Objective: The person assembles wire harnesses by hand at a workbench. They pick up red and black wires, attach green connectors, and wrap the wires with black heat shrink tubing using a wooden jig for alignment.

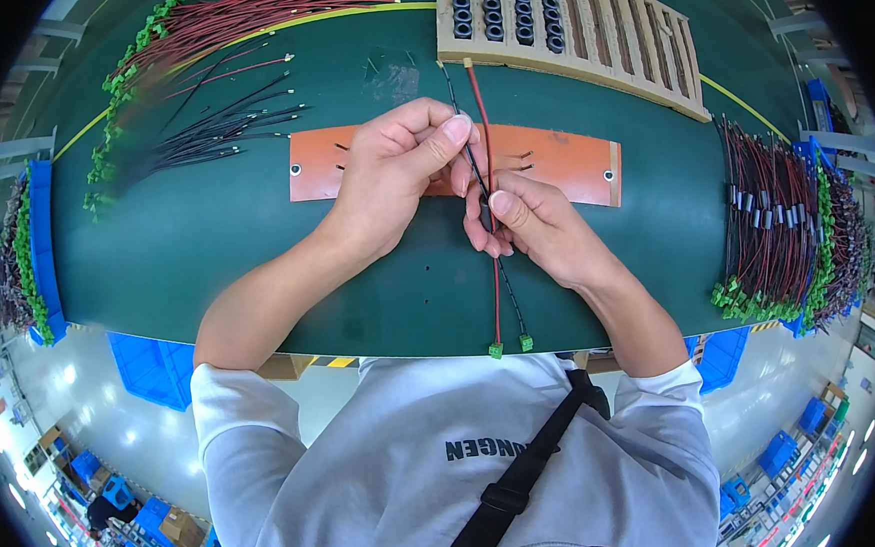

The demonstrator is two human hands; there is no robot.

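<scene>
My left hand [391, 161] pinches a black wire [450, 88] between thumb and forefinger, above the orange board. My right hand [543, 222], lower and to the right, closes round the same black wire and a red wire [478, 96]. A dark piece, perhaps a ring, shows beside the right thumb, mostly hidden by the fingers. Both wires run down toward me and end in small green connectors [496, 350] by the table's near edge. Their far ends have pale tips. The long orange board [586, 169] lies flat under my hands, with several short dark pieces on it.
Loose red wires [261, 14] and black wires [209, 137] with green connectors lie at the far left. A cardboard tray [585, 57] at the back holds several black rings in its left rows. Bundled finished-looking cables [770, 223] hang at the right. Blue bins [153, 369] stand below the table.
</scene>
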